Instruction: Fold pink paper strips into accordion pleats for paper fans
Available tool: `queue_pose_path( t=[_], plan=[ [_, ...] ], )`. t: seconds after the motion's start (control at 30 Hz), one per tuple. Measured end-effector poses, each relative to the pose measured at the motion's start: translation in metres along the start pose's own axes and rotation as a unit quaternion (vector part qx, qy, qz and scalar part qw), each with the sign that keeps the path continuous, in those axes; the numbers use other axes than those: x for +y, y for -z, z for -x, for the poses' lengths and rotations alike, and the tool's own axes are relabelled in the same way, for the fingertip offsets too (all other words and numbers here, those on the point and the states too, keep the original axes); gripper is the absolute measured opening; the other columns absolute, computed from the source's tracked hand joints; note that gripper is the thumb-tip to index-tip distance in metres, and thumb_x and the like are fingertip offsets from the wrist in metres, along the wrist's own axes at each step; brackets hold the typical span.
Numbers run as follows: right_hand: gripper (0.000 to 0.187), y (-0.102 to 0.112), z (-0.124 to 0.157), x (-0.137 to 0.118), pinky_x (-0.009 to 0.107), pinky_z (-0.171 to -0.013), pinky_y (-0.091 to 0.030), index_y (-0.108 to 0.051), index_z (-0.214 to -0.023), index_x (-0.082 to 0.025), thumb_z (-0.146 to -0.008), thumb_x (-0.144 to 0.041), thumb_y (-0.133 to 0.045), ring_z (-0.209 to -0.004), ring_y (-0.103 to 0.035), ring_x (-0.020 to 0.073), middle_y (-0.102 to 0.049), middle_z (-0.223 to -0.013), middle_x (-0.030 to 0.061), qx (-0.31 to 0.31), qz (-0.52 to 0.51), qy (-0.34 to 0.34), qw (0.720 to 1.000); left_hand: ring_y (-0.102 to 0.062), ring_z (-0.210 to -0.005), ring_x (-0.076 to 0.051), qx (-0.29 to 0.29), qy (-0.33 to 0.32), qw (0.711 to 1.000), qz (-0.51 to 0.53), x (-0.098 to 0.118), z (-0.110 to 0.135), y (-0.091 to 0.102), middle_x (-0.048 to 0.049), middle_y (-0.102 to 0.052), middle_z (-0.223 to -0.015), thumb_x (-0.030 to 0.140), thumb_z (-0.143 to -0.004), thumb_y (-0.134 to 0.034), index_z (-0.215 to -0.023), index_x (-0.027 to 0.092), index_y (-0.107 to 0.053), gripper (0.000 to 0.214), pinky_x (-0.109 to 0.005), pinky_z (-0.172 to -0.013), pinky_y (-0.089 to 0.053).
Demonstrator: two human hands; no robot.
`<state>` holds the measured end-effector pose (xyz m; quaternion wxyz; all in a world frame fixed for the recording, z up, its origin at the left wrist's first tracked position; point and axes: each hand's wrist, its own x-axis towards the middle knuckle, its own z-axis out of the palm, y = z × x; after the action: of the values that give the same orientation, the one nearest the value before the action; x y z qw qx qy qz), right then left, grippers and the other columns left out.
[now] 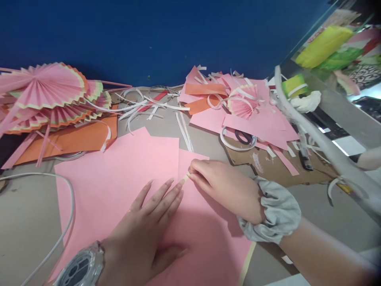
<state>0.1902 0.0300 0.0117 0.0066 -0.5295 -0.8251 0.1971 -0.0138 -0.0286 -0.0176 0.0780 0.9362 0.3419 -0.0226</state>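
My left hand (149, 226) lies flat, fingers stretched out, on a large pink paper sheet (113, 178) spread over the table. A clear watch (79, 268) sits on that wrist. My right hand (223, 186) is closed in a pinch on a thin pale strip (185, 178) at the edge of a second pink sheet (205, 234) that overlaps the first. The strip's end touches my left fingertips. A grey scrunchie (274, 214) is round my right wrist.
Folded pink paper fans (47, 95) and orange paper (74, 137) lie at the back left. White paper strips (149, 105), pink sheets (253, 119), a tape roll (238, 139) and brown cardboard (268, 163) lie behind. A white cable (67, 210) curves at left. A glass case (336, 99) stands right.
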Motion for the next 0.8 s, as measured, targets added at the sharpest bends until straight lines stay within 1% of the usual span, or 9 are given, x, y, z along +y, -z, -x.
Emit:
queue_pose_path(
  t=[0.17,0.3,0.47,0.6,0.7,0.8],
  plan=[
    [0.017,-0.0016,-0.0004,-0.0003,0.023,-0.056,-0.03,-0.047,-0.075,-0.018,-0.09,-0.019,-0.039,-0.061,-0.051,0.0113,-0.058,-0.071,-0.0013,0.007,0.003,-0.005,1.0,-0.009,-0.135,-0.025,-0.007,-0.001,1.0,0.009,-0.0007,-0.0009,0.0,-0.008,-0.014,-0.148,0.06,-0.085,-0.022,-0.141,0.011,-0.013,0.075,-0.045,-0.107,0.004],
    [0.017,-0.0001,-0.0001,-0.0017,0.023,-0.055,-0.03,-0.046,-0.074,-0.018,-0.089,-0.019,-0.039,-0.06,-0.051,0.0109,-0.058,-0.07,-0.001,0.003,0.008,-0.006,1.0,-0.008,-0.135,-0.025,-0.022,0.007,1.0,0.016,0.0003,0.0002,0.0006,-0.0075,-0.011,-0.148,0.06,-0.085,-0.021,-0.141,0.012,-0.012,0.074,-0.047,-0.107,0.002],
    [0.017,0.0002,0.0001,-0.0023,0.023,-0.054,-0.029,-0.047,-0.074,-0.018,-0.089,-0.019,-0.04,-0.06,-0.051,0.0109,-0.058,-0.07,-0.0012,0.006,0.012,-0.007,1.0,-0.008,-0.135,-0.024,-0.013,0.002,1.0,0.004,0.0018,0.0015,0.0022,-0.0039,-0.01,-0.149,0.055,-0.088,-0.02,-0.141,0.015,-0.016,0.067,-0.048,-0.107,0.003],
    [0.017,-0.0011,0.0009,-0.0026,0.023,-0.053,-0.029,-0.046,-0.074,-0.018,-0.089,-0.019,-0.039,-0.059,-0.051,0.0111,-0.059,-0.07,-0.0009,0.01,0.024,-0.006,1.0,-0.008,-0.135,-0.025,-0.011,0.004,1.0,0.0,0.0013,0.0005,0.0023,-0.0042,-0.01,-0.149,0.055,-0.088,-0.02,-0.141,0.015,-0.018,0.066,-0.049,-0.107,0.003],
    [0.016,-0.0019,0.002,-0.0031,0.025,-0.056,-0.031,-0.046,-0.075,-0.019,-0.089,-0.019,-0.038,-0.062,-0.053,0.0132,-0.06,-0.071,-0.0002,0.015,0.049,0.002,0.999,-0.008,-0.135,-0.025,-0.017,0.003,1.0,0.003,0.0009,-0.0008,0.0018,-0.0039,-0.009,-0.149,0.057,-0.087,-0.02,-0.141,0.016,-0.017,0.068,-0.048,-0.107,0.002],
    [0.016,-0.0024,0.0039,-0.0034,0.028,-0.062,-0.033,-0.047,-0.077,-0.019,-0.089,-0.02,-0.037,-0.067,-0.056,0.0169,-0.061,-0.073,0.001,0.021,0.086,0.019,0.996,-0.006,-0.135,-0.025,-0.017,0.0,1.0,0.002,0.0009,-0.0014,0.0018,-0.0036,-0.01,-0.149,0.057,-0.087,-0.019,-0.141,0.015,-0.017,0.068,-0.048,-0.107,0.003]
  ],
)
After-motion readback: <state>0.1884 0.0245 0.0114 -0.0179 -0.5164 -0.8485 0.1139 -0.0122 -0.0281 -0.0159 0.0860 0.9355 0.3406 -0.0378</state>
